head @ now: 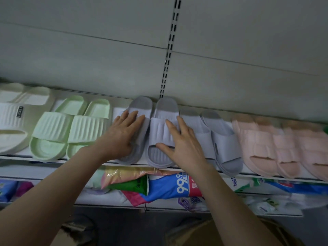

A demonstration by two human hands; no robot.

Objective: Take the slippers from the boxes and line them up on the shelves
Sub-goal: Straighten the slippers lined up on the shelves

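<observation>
A white shop shelf [117, 111] is backed by a grey slotted panel [88, 59]. A pair of lilac-grey ribbed foam slippers [159, 134] is set on it, pressed under the flat, straight-fingered left hand [122, 132] and right hand [181, 144]. Nothing is gripped. Blurred coloured packets [168, 187] are seen below, and a brown cardboard box [195, 233] is cut off.

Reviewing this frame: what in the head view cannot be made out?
All in the head view:
Blurred by motion and cut by the right edge: pink ribbed foam slippers; count unclear.
Covered by the left hand: strap of the leftmost lilac-grey foam slipper.
Dark and cut by the bottom edge: brown cardboard box; contents unseen.
</observation>
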